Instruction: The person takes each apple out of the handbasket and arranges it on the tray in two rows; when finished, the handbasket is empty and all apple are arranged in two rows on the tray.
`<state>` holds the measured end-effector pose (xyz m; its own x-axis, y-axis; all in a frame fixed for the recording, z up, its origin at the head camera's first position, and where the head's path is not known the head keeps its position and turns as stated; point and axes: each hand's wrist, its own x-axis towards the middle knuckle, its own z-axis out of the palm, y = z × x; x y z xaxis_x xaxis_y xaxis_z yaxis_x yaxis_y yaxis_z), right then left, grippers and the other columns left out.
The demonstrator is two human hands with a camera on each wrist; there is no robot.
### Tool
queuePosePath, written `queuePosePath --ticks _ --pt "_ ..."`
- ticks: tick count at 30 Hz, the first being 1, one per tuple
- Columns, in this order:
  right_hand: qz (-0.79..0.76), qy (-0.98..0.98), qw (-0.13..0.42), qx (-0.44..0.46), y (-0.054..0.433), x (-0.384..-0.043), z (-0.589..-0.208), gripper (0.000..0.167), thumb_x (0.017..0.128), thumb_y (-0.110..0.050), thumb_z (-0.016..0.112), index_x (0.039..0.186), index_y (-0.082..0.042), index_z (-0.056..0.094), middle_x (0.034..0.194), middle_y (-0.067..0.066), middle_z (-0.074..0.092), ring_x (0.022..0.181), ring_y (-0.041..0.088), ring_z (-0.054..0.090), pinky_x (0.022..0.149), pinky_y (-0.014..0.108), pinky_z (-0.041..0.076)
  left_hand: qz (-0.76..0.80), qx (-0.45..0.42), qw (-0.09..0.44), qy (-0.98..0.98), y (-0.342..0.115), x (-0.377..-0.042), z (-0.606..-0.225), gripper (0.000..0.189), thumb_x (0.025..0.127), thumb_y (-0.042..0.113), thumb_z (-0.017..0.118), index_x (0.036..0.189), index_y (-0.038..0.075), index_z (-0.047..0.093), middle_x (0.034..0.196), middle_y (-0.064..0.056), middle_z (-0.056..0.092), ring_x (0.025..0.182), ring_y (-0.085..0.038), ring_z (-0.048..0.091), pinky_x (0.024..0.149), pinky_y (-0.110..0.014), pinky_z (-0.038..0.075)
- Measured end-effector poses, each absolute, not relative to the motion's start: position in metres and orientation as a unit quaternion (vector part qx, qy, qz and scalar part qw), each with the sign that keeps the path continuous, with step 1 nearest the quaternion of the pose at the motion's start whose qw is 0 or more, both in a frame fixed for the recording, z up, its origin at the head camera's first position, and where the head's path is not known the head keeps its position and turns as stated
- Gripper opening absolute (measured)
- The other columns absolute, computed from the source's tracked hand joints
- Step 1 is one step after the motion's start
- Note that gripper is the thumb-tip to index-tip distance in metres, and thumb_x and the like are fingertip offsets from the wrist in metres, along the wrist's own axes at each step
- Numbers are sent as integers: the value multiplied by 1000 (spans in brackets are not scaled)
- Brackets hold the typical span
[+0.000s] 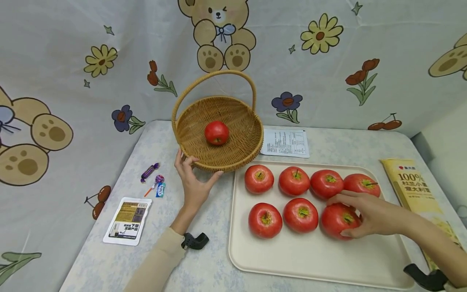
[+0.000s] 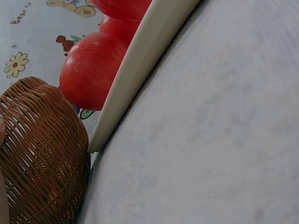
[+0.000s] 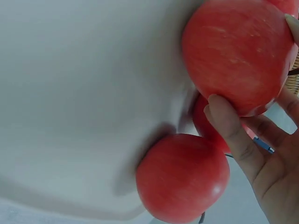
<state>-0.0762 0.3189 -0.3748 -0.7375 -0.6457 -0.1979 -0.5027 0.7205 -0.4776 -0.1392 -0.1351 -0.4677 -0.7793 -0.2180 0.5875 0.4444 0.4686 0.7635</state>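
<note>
A wicker basket (image 1: 238, 148) with an arched handle stands at the back of the table, its opening facing me, with one red apple (image 1: 217, 133) inside. My left hand (image 1: 195, 184) grips the basket's near left side, fingertips over the rim and thumb along the lower front. In the left wrist view, only a sliver of that hand shows beside the wicker. On the cream tray (image 1: 310, 259), my right hand (image 1: 375, 213) holds the nearest right apple (image 3: 238, 51) between thumb and fingers. Several other red apples (image 1: 265, 220) lie in two rows on the tray.
A yellow pasta packet (image 1: 412, 182) lies right of the tray. Behind the tray is a white printed packet (image 1: 286, 142). To the left are a white pouch (image 1: 127, 221), a purple-wrapped candy (image 1: 149, 172), a lollipop (image 1: 159, 179) and a small blue packet (image 1: 160, 190).
</note>
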Motion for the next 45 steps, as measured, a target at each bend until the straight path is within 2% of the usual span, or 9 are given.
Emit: queuePosePath --ticks 7,9,15,20,24,29,33,39,45 --pt "-148 929 160 -300 310 -74 -375 64 70 -66 76 119 -29 59 116 -11 60 101 11 56 74 28 55 -516 -77 331 -786 -129 -131 -452 71 66 7 90 113 -3 38 157 -29 5 144 -42 19 101 -58 38" --pt "-136 933 159 -291 307 -73 -375 66 68 -69 75 119 -29 60 117 -8 61 100 13 57 74 32 56 -517 -76 331 -786 -128 -130 -450 70 67 9 90 113 -3 39 157 -27 5 144 -41 19 101 -58 38" --pt "-118 941 163 -274 304 -69 -373 73 66 -72 74 122 -27 61 124 5 61 103 22 59 74 43 57 -514 -83 332 -786 -137 -141 -470 72 67 22 92 115 4 41 161 -12 4 145 -35 20 102 -54 40" --pt "-106 948 147 -261 306 -68 -362 72 66 -71 75 119 -23 63 120 9 62 104 28 59 72 48 57 -517 -87 333 -784 -129 -134 -457 71 65 9 91 113 -1 39 159 -23 5 142 -41 22 100 -56 40" --pt "-111 949 89 -282 305 -74 -351 61 68 -62 80 113 -23 65 111 1 62 99 20 58 69 39 58 -519 -94 339 -779 -125 -130 -447 71 64 2 89 112 -6 38 155 -32 6 140 -47 22 99 -58 39" --pt "-146 936 35 -319 289 -90 -336 53 70 -44 87 113 -21 66 109 -1 63 100 19 58 71 39 58 -508 -79 339 -788 -130 -136 -459 73 63 7 92 113 -2 39 157 -26 6 142 -41 22 99 -54 41" --pt "-166 921 8 -353 267 -109 -326 43 73 -30 87 109 -25 64 106 -8 62 97 12 60 72 35 58 -507 -71 334 -791 -132 -134 -463 73 63 9 92 113 0 39 158 -25 6 143 -39 22 99 -54 41" --pt "-179 901 14 -394 226 -143 -312 42 79 -23 82 117 -23 63 114 -5 62 107 15 59 82 41 57 -521 -83 336 -781 -128 -127 -452 71 64 3 90 112 -5 39 155 -31 6 141 -47 21 99 -59 39" --pt "-201 882 19 -427 188 -182 -309 39 84 -24 78 120 -19 63 116 -3 61 110 17 57 89 42 54 -506 -87 338 -789 -135 -139 -466 74 63 11 93 114 0 39 159 -21 5 143 -40 22 97 -52 40"
